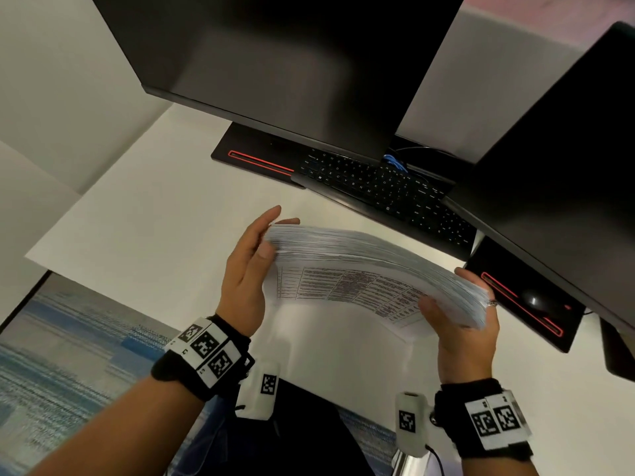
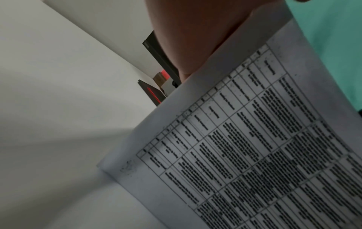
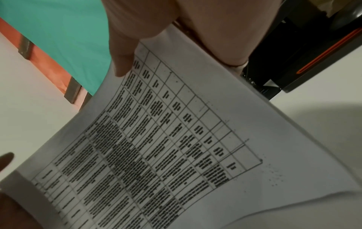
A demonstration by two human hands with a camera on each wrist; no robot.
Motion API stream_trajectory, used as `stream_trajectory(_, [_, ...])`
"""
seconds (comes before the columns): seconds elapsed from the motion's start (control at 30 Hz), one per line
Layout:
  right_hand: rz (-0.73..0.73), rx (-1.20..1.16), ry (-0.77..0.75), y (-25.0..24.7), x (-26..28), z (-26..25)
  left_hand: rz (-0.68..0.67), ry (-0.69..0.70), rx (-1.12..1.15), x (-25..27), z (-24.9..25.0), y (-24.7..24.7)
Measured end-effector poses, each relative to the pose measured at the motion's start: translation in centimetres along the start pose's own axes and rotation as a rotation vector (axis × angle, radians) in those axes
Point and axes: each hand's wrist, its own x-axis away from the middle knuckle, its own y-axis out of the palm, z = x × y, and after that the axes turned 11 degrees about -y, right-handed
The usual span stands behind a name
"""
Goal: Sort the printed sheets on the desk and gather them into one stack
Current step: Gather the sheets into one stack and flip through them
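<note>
Both hands hold 1 thick stack of printed sheets (image 1: 371, 266) above the near middle of the white surface (image 1: 144, 228), its lowest page showing a printed table. The right hand (image 1: 462, 324) grips the stack's right end, thumb on the underside and fingers wrapped over the top, while the left hand (image 1: 245, 269) lies flat and straight-fingered against the left edge. Beyond the stack lie a black keyboard (image 1: 378, 187) and 2 dark monitors (image 1: 275, 63).

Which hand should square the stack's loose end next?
Left. The left hand lies flat against the fanned end of the stack; the right hand grips the other end.
</note>
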Motion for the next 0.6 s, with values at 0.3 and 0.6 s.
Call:
stream_trajectory(0.3, [-0.032, -0.079, 0.037, -0.1, -0.3, -0.4, -0.052, 0.026, -0.124, -0.6, -0.2, -0.1])
stream_trajectory(0.6, [0.036, -0.084, -0.031, 0.3, -0.2, -1.4, 0.094, 0.097, -0.134, -0.1, 0.0, 0.8])
